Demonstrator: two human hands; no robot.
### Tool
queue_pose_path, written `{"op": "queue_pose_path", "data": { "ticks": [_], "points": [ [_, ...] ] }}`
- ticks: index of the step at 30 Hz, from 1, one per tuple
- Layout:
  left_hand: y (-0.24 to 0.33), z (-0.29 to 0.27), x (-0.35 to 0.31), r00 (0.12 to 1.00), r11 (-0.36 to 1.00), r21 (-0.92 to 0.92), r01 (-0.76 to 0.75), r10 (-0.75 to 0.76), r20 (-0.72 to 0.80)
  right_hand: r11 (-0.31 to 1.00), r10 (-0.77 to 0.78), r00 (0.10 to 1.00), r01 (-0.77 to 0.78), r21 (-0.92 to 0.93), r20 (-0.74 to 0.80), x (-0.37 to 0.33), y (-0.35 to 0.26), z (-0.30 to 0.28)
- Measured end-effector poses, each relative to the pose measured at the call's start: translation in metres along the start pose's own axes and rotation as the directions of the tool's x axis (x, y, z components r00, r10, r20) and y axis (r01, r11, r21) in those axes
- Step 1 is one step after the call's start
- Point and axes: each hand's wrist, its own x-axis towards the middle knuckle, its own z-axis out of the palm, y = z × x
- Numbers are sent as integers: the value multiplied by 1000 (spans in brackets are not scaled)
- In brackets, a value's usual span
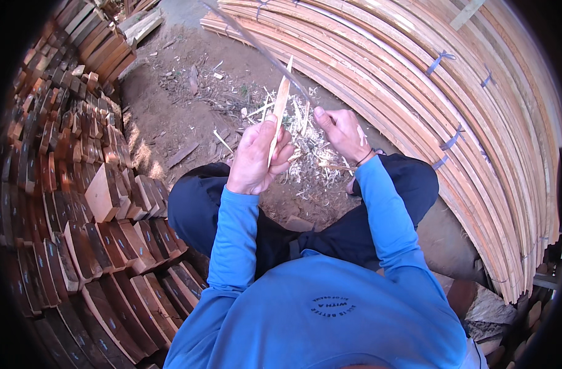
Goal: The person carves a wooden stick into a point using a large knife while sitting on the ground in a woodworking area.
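Observation:
My left hand (260,152) is closed round a flat, pale wooden stake (282,98), which tapers to a point at its upper end and tilts slightly right. My right hand (343,132) grips a long, thin-bladed knife (256,44); its handle is mostly hidden in the fist. The dark blade runs up and to the left, passing close by the stake's tip; I cannot tell whether they touch. Below both hands, a heap of pale wood shavings (314,154) lies on the dirt between my legs.
Stacked wooden blocks (102,246) rise close on my left. Long bundled wooden strips (404,80), tied with blue bands (439,63), curve along the far and right sides. Scattered chips and slivers lie on the dirt ground (188,80). My bent knees frame the shavings.

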Motion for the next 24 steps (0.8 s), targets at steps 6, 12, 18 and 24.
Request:
{"op": "queue_pose_path", "data": {
  "ticks": [6, 12, 18, 24],
  "points": [
    [-1, -7, 5, 999, 999, -43, -5, 4, -40, 989, -142, 980, 134, 67, 141, -14, 1, 0],
    [4, -5, 5, 998, 999, -18, -45, 44, -50, 992, -128, 986, 128, 2, 104, -10, -15, 2],
    [4, -6, 6, 998, 998, -21, -52, 51, -48, 994, -109, 987, 110, -1, 120, -17, -17, 3],
    [6, -8, 6, 998, 998, -52, -38, 35, -60, 983, -186, 978, 185, 16, 91, -16, -24, 6]
  ]
}}
